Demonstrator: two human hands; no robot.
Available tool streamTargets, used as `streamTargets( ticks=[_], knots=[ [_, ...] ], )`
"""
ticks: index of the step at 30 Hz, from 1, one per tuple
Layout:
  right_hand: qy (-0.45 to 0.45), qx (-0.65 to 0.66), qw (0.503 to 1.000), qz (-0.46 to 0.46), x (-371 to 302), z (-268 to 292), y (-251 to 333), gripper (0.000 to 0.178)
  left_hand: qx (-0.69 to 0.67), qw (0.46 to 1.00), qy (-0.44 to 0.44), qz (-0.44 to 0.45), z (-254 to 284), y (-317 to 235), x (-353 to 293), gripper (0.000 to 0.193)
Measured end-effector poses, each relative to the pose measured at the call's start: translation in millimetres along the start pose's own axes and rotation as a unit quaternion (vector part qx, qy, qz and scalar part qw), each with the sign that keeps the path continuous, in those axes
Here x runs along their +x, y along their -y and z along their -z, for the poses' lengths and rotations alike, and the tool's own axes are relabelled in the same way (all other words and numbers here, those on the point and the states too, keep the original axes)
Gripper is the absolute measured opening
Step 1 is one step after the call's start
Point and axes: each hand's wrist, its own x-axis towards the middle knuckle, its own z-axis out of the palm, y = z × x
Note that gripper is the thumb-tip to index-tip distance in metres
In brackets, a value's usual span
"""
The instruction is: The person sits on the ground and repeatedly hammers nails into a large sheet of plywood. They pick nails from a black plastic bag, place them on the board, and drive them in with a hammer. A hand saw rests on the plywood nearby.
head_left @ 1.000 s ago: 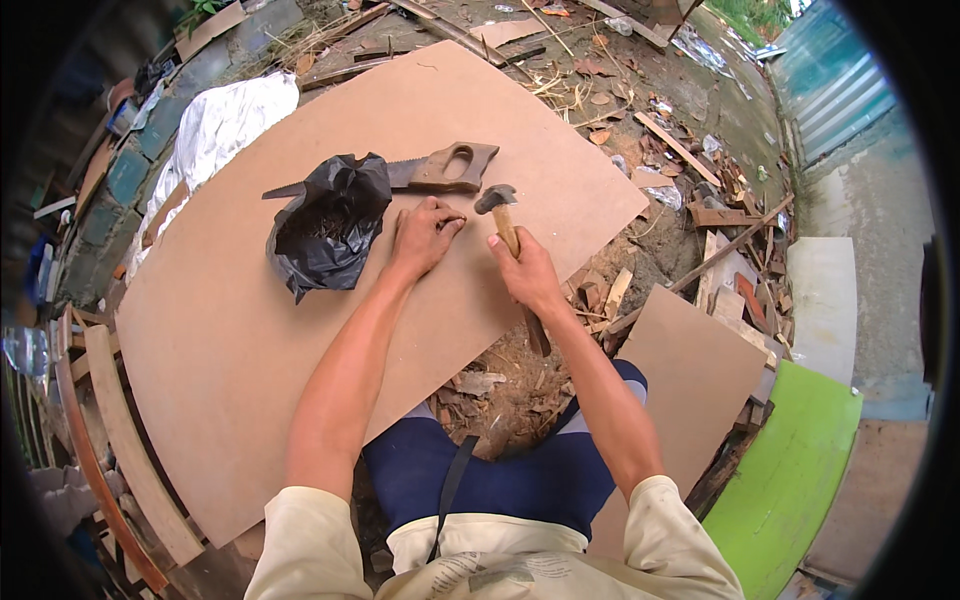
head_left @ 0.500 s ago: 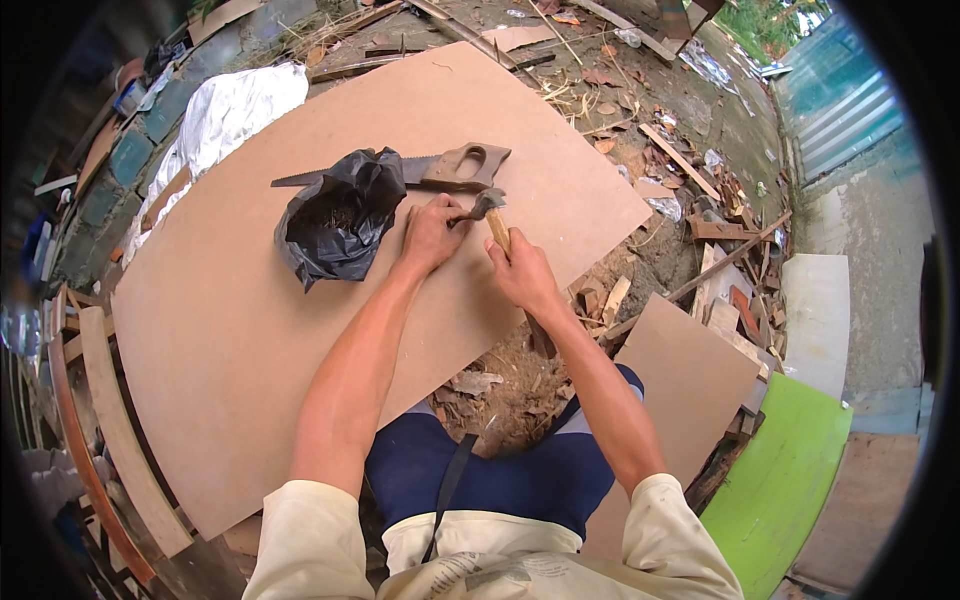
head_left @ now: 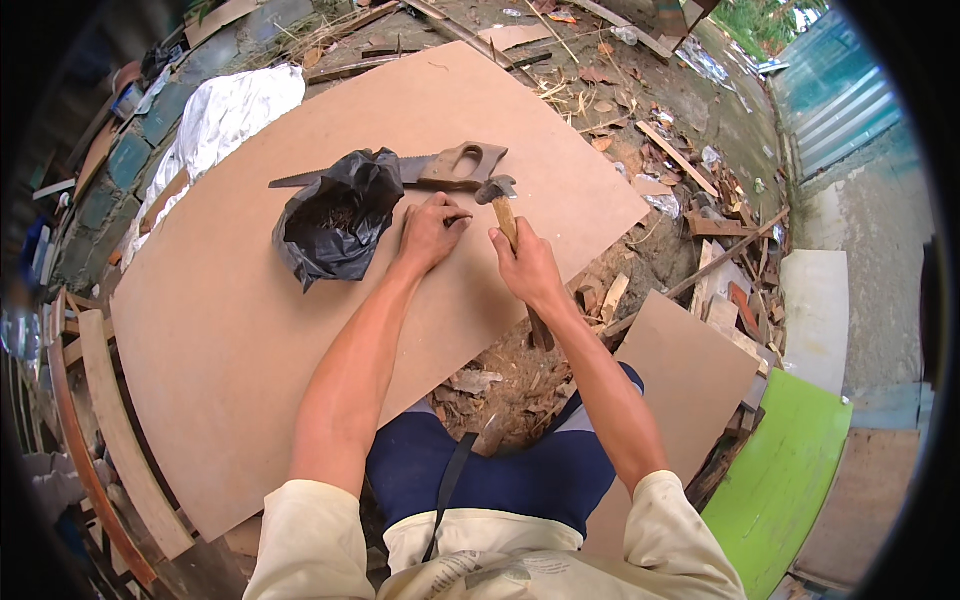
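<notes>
My right hand (head_left: 527,265) is wrapped round the wooden handle of a claw hammer (head_left: 498,190). Its metal head is raised just to the right of my left hand (head_left: 432,232), apart from it. My left fingers pinch what looks like a nail (head_left: 458,219), small and dark, mostly hidden by the fingertips, against a large brown board (head_left: 250,370). Left of that hand sits a crumpled black plastic bag (head_left: 345,250), its mouth open on small brown pieces, perhaps nails. A handsaw (head_left: 465,165) lies behind the bag and partly hidden by it, its wooden handle pointing right.
A smaller brown board (head_left: 685,365) and a bright green panel (head_left: 780,480) lie to the right. Wood scraps (head_left: 740,310) and dry leaves cover the ground past the board's right edge. White cloth (head_left: 235,115) is heaped at the far left, and curved wooden strips (head_left: 125,430) stand near left.
The hammer head has risen away from my left fingers and tilted slightly, uncovering the tip of the pinched nail. My left hand stays at about the same place on the board.
</notes>
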Motion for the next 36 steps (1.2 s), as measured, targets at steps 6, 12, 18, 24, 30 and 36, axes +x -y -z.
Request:
streamTargets(
  ticks=[6, 12, 18, 24, 30, 36],
  knots=[
    [0.038, -0.037, 0.998, -0.016, 7, -14, -11, 0.036, 0.001, 1.000, -0.011, -0.002, -3, 0, 2, 0.013],
    [-0.039, -0.009, 0.998, 0.057, 7, -12, -15, 0.037, -0.006, 1.000, -0.006, 0.002, -3, -2, 0, 0.014],
    [-0.018, -0.035, 0.999, 0.035, 9, -8, -11, 0.038, -0.013, 1.000, -0.007, 0.004, 0, -4, 2, 0.015],
    [0.057, 0.062, 0.993, -0.088, 1, 5, 3, 0.040, 0.012, 0.999, -0.025, -0.018, 2, 0, 0, 0.015],
    [-0.211, 0.313, 0.910, -0.171, -37, 5, -59, 0.033, 0.009, 0.999, -0.027, -0.036, 3, -7, -5, 0.015],
    [-0.260, 0.500, 0.781, -0.270, -76, -10, -130, 0.034, 0.018, 0.999, -0.017, -0.032, -1, -21, 0, 0.017]
  ],
)
